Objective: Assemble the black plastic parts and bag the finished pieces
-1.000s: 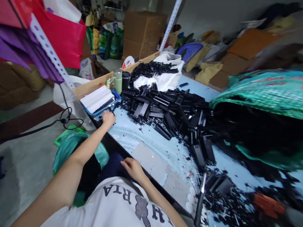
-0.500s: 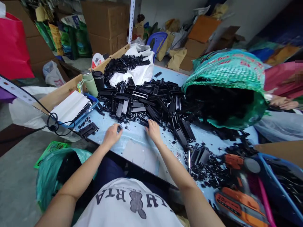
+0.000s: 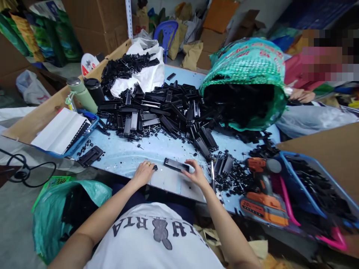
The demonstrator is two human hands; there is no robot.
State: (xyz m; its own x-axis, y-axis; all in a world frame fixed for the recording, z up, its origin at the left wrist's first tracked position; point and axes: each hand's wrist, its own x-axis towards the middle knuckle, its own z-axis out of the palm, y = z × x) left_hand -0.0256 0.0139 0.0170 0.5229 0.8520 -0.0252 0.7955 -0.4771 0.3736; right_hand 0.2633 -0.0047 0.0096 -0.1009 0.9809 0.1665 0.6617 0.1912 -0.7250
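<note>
My right hand grips the right end of a flat black plastic piece with slotted teeth at its left end. The piece is at the light board near the table's front edge. To its left, my left hand is closed, with a small black part pinched at the fingertips. Beyond both hands lies a heap of similar black plastic pieces, with small screws and black bits scattered along its near side.
On the right, a green woven sack of black parts lies open toward the table, beside another person's hand. An orange cordless drill stands near a blue bin. At left are a green bottle and a papers tray.
My right hand has drawn a black plastic piece from the heap's edge back to the light board. My left hand has moved right and nearer the table's front edge. The view has shifted right.
</note>
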